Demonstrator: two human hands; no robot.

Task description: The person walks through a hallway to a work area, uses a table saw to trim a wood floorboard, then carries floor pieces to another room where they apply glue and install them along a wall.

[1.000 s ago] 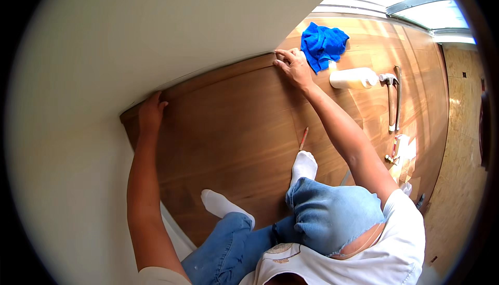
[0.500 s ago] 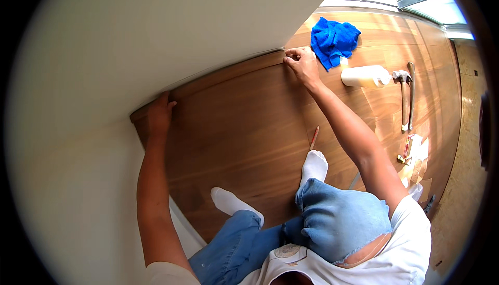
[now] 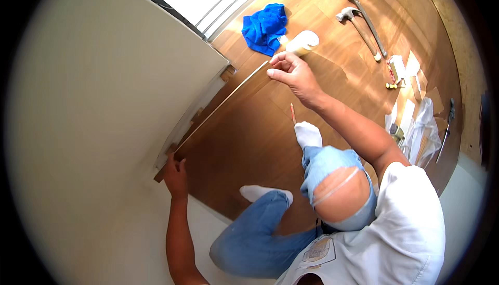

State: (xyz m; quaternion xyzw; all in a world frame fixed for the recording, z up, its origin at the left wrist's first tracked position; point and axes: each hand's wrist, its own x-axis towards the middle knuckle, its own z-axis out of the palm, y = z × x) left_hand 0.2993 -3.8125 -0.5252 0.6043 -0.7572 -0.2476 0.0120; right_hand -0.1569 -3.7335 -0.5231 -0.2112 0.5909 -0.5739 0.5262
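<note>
A long brown wooden baseboard strip [image 3: 222, 104] with a pale top edge stands a little out from the foot of the wall, held between my two hands. At its left end, beside the wall corner, the fingers of my left hand [image 3: 175, 177] are closed on it. My right hand [image 3: 299, 81] pinches the far right end between thumb and fingers, close to a white bottle [image 3: 303, 42] and a crumpled blue cloth [image 3: 265, 27]. Behind the strip, the wall's unfinished lower edge shows, with a small wood block [image 3: 227, 73] at its outer corner.
A claw hammer [image 3: 358, 27] and a pry bar [image 3: 370, 25] lie on the wood floor at the right. A pencil [image 3: 292, 113] rests by my foot. Paper scraps, a plastic bag [image 3: 423, 129] and a tape measure [image 3: 396, 132] are beside my right arm. A window track borders the far side.
The strip has come away from the wall, opening a gap that exposes the wall's lower edge. Both hands moved with it, and my view has shifted to the right.
</note>
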